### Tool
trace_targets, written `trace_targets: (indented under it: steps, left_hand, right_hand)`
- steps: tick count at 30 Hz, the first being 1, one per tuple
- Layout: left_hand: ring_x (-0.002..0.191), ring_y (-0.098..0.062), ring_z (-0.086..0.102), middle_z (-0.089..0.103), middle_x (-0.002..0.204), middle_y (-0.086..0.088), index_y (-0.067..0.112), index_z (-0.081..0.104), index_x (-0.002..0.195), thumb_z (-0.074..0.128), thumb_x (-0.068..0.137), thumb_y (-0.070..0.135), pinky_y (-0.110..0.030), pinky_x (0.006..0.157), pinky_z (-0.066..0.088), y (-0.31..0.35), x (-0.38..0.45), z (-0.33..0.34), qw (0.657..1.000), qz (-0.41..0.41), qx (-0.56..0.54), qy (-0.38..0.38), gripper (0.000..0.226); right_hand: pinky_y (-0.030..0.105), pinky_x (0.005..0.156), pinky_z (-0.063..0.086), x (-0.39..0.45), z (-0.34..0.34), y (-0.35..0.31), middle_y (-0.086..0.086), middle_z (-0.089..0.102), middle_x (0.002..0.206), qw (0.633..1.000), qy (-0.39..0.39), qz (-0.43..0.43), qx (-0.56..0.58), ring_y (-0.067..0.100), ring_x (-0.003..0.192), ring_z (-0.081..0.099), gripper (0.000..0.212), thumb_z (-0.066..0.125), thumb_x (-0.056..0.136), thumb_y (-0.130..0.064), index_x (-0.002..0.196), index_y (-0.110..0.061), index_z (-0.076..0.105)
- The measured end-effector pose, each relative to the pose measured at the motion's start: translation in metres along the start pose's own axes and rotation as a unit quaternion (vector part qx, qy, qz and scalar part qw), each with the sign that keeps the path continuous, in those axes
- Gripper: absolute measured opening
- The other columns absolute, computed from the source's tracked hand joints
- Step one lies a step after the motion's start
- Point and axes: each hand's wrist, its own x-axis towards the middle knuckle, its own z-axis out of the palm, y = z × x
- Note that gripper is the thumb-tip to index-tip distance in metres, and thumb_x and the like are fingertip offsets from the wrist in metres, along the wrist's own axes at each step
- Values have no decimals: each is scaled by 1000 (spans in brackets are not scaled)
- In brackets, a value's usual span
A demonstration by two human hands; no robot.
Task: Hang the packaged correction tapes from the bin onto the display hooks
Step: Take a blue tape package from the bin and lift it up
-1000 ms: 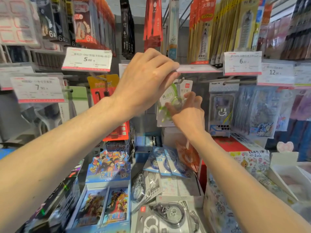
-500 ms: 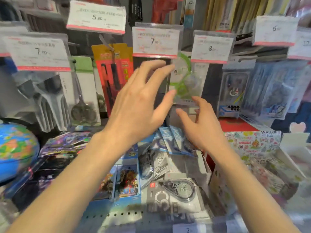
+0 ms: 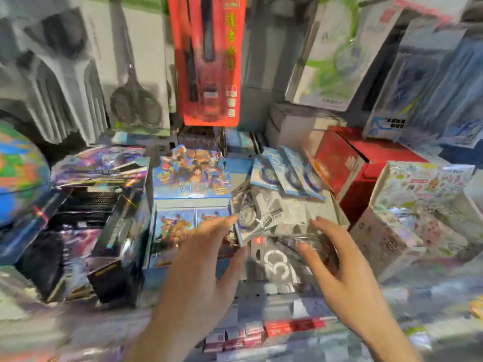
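- Left hand hovered with relaxed fingers, empty.
- Right hand spread loosely over the grey correction tape pack lying between both hands.

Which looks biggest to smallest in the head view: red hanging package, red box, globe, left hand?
1. Red hanging package
2. Left hand, enlarged by nearness to the camera
3. Red box
The globe is cut off by the frame edge, so it is unranked.

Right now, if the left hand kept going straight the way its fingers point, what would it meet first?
Probably the tilted grey correction tape pack in the bin: the left hand is open, its fingertips right at that pack's lower left edge. Motion blur hides whether they already touch.
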Motion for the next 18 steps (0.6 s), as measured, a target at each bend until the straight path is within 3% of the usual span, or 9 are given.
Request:
trace_targets:
  steps: [5, 9, 13, 18]
  left_hand:
    - [136, -5, 46, 51, 140, 17, 40, 43, 143, 41, 99, 59, -28, 113, 39, 1, -15, 7, 1000, -12, -19, -13, 48]
    - [136, 1, 44, 49, 140, 22, 41, 44, 141, 43, 99, 56, -22, 112, 35, 9, -16, 11, 1000, -18, -23, 7, 45]
    - [132, 1, 47, 54, 136, 18, 36, 50, 139, 48, 97, 52, -9, 110, 30, 25, -13, 22, 999, -27, -10, 33, 45]
    - [122, 14, 49, 60, 126, 18, 20, 60, 134, 63, 93, 35, 0, 101, 30, 60, -2, 50, 995, -17, 4, 95, 43]
  right_hand:
    - [31, 111, 35, -6, 5, 2, -15, 48, 141, 999, -6, -16, -28, -1, 135, 40, 53, 54, 88, -59, 132, -30, 55]
    - [31, 112, 34, -5, 0, 4, -14, 48, 141, 999, -7, -38, -31, 0, 136, 38, 49, 57, 90, -51, 133, -28, 54]
    - [21, 111, 32, 0, -10, 10, -12, 48, 142, 997, -18, -78, -22, 1, 137, 39, 49, 57, 91, -49, 134, -25, 54]
    - [40, 107, 43, 14, -42, 27, -11, 47, 141, 991, -53, -120, 20, 7, 136, 42, 47, 50, 93, -54, 133, -29, 51]
